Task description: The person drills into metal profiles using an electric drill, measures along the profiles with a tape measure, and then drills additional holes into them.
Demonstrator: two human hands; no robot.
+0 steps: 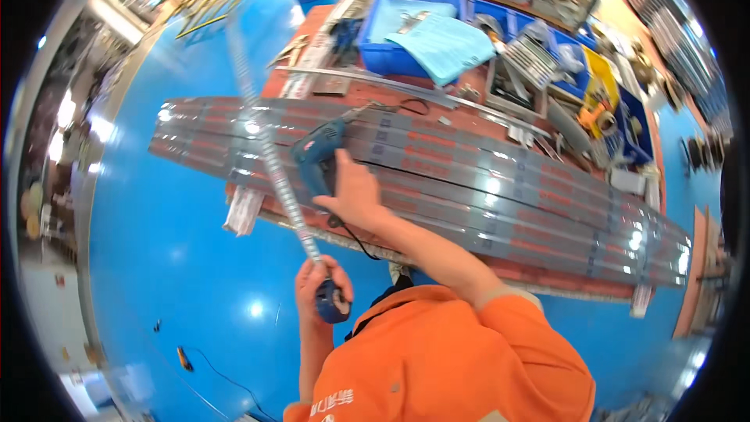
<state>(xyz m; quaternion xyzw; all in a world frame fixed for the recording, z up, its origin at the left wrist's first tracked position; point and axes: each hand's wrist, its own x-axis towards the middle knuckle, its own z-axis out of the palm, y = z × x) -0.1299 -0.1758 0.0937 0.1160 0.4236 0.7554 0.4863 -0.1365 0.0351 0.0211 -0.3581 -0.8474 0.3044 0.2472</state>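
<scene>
My left hand [306,285] is closed around a dark blue tape measure [331,303] in front of my body. Its long pale blade [275,164] runs out upward, across the film-wrapped grey strips [445,176] and past their far side. On those strips lies a teal corded power drill [315,158], its chuck toward the far right. My right hand [358,191] is right beside the drill's handle, thumb and index finger spread apart. Its other fingers are partly hidden, and whether they touch the handle is unclear.
The strips lie across a red-topped workbench [316,27]. On its far side stands a blue bin [373,39] with a clipboard and light-blue papers [441,43]. Several blue and yellow bins [600,78] fill the right. An orange-handled tool [184,358] with a cord lies on the blue floor [156,266].
</scene>
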